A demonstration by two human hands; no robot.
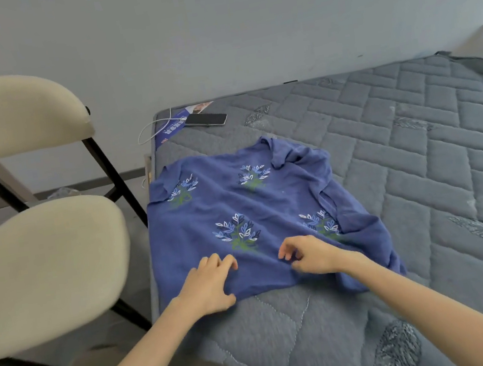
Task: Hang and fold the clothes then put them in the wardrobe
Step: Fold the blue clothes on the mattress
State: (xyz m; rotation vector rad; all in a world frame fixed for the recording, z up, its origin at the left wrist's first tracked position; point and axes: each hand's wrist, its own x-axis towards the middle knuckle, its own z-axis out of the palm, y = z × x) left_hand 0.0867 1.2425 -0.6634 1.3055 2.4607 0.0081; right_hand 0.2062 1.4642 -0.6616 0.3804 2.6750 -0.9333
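A blue shirt (237, 208) with white and green leaf prints lies spread on the grey quilted mattress (418, 156), its right side bunched and folded over. My left hand (208, 285) rests on the near hem, fingers bent on the cloth and thumb at the hem's edge. My right hand (310, 254) is just right of it over the same hem, fingers loosely curled, with no cloth visibly held. The wardrobe is not in view.
A beige chair (43, 269) with black legs stands close against the mattress's left side. At the far left corner of the mattress lie a phone (205, 119), a white cable (148, 131) and a blue leaflet (171, 127). A grey wall is behind.
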